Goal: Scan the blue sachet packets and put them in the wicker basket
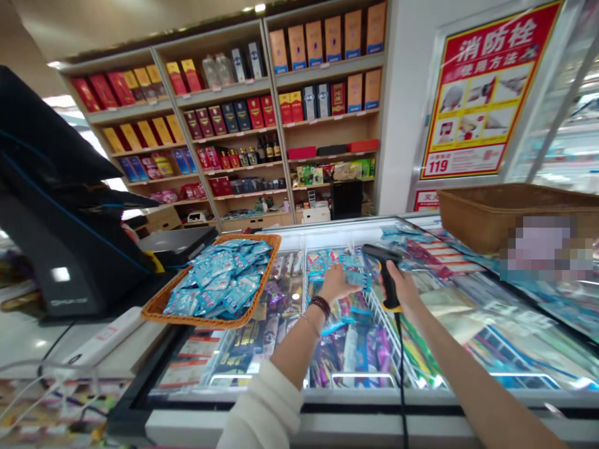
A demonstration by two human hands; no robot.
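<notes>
My right hand (406, 288) is closed round the handle of a black and yellow barcode scanner (384, 267), whose head points left and whose black cord hangs down toward me. My left hand (337, 282) holds a light blue snack packet (354, 269) just in front of the scanner head, fingers curled on it. Both hands hover over the glass lid (472, 330) of a chest freezer full of wrapped ice creams. A bead bracelet sits on my left wrist.
A wicker tray (165, 310) heaped with blue packets rests on the freezer's left end. A black till screen (56, 199) stands at left. A brown basket (486, 215) sits at right. Shelves of boxed goods (243, 118) line the back wall beside a red poster (486, 93).
</notes>
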